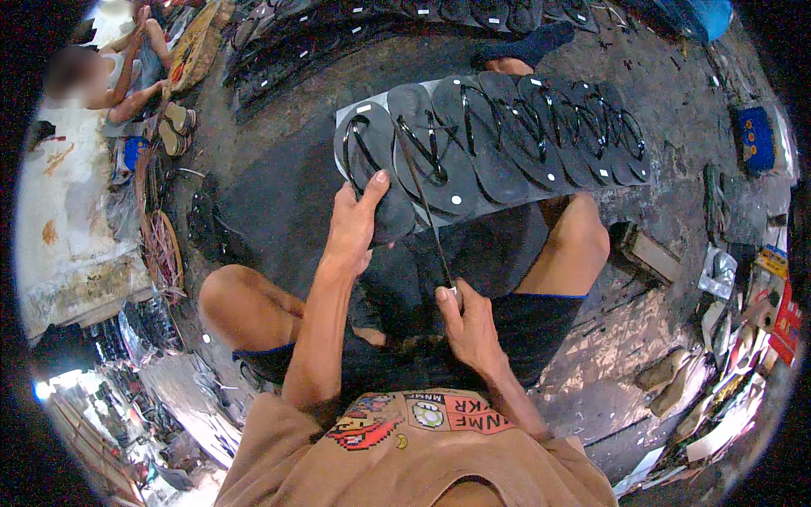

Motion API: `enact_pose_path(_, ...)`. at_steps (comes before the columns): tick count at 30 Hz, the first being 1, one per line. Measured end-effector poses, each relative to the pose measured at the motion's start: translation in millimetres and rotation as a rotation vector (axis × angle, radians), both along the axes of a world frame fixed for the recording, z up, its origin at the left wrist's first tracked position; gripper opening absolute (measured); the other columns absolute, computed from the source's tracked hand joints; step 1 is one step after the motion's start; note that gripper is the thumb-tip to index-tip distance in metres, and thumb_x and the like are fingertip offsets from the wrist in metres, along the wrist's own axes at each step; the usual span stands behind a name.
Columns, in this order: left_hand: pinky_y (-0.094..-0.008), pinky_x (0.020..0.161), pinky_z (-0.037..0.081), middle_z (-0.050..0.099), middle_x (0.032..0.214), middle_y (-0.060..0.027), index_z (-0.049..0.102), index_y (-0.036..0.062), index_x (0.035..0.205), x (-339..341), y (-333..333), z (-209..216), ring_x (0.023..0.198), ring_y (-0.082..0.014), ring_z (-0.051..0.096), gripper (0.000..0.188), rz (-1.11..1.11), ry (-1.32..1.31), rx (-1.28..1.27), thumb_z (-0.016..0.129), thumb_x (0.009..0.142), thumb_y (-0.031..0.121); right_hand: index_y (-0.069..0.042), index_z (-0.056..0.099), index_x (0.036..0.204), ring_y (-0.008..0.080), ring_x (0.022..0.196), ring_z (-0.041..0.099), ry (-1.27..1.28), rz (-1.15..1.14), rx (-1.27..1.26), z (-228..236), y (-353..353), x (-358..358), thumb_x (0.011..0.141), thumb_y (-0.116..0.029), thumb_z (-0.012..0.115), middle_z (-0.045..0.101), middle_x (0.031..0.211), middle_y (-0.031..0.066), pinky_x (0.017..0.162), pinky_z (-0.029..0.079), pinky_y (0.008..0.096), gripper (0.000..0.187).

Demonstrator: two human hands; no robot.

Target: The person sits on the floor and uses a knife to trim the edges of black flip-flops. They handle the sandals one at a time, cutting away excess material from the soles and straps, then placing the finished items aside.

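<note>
Several black flip-flops (498, 139) with glossy straps and small white stickers lie in a row on a grey sheet (448, 218) in front of me. My left hand (353, 224) is closed on the leftmost flip-flop (390, 218), its thumb pressed on top and its other fingers hidden beneath. My right hand (471, 329) grips the near end of a long, thin, dark tool (435, 232). This tool reaches forward over the second flip-flop, its far end by the straps. Whether the tip touches a strap, I cannot tell.
Another row of black flip-flops (355, 29) lies at the far side. A person (93, 80) sits at the far left near tan sandals (176, 128). To my right are a pale block (649, 253) and worn shoes (667, 380). A dark-socked foot (532, 51) shows behind the sheet.
</note>
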State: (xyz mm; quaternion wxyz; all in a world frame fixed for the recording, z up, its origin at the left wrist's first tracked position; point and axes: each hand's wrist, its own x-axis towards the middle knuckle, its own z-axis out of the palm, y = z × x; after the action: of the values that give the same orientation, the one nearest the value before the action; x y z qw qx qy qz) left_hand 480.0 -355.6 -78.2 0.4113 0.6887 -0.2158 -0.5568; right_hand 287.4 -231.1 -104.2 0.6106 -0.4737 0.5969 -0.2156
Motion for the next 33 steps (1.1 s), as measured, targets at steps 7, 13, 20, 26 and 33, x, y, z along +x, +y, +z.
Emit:
enact_pose_path(7, -0.0377, 0.061, 0.054, 0.068, 0.096, -0.0024, 0.058, 0.0111, 0.119, -9, 13, -1, 0.081, -0.0164, 0.068, 0.041, -0.005, 0.055, 0.075, 0.074, 0.095, 0.040, 0.005, 0.056, 0.078, 0.0158, 0.062, 0.038, -0.052, 0.044, -0.102, -33, -53, 9, 0.106, -0.037, 0.059, 0.045, 0.060, 0.0098, 0.056, 0.037, 0.0420, 0.051)
enact_pose_path(13, -0.0372, 0.069, 0.054, 0.068, 0.100, 0.0012, 0.060, 0.0171, 0.116, 4, 27, -26, 0.087, -0.0152, 0.066, 0.040, 0.045, 0.208, 0.084, 0.077, 0.091, 0.043, 0.003, 0.070, 0.113, 0.0518, 0.096, 0.068, 0.221, 0.215, -0.010, -73, -77, 37, 0.098, -0.048, 0.066, 0.071, 0.097, 0.0329, 0.086, 0.055, 0.0537, 0.053)
enact_pose_path(20, -0.0339, 0.063, 0.052, 0.068, 0.095, 0.0011, 0.062, 0.0184, 0.109, 7, 27, -31, 0.081, -0.0133, 0.065, 0.035, 0.050, 0.356, 0.060, 0.079, 0.090, 0.043, -0.005, 0.071, 0.120, 0.0453, 0.117, 0.064, 0.451, -0.056, -0.659, -160, -82, 70, 0.091, -0.029, 0.071, 0.068, 0.128, 0.0234, 0.094, 0.054, 0.0517, 0.038)
enact_pose_path(26, -0.0363, 0.062, 0.051, 0.067, 0.091, 0.0009, 0.063, 0.0176, 0.106, 0, 25, -19, 0.080, -0.0149, 0.064, 0.032, 0.060, 0.321, 0.036, 0.078, 0.091, 0.042, 0.000, 0.068, 0.120, 0.0419, 0.115, 0.063, 0.380, -0.192, -1.134, -185, -105, 65, 0.087, -0.021, 0.071, 0.069, 0.119, 0.0241, 0.101, 0.047, 0.0517, 0.039)
enact_pose_path(33, -0.0378, 0.066, 0.052, 0.066, 0.097, -0.0004, 0.062, 0.0171, 0.112, 4, 24, -20, 0.087, -0.0168, 0.063, 0.037, 0.017, 0.299, 0.067, 0.078, 0.090, 0.042, -0.003, 0.064, 0.104, 0.0305, 0.087, 0.059, 0.324, -0.178, -1.093, -176, -119, 61, 0.093, -0.037, 0.064, 0.062, 0.094, 0.0158, 0.078, 0.045, 0.0437, 0.036)
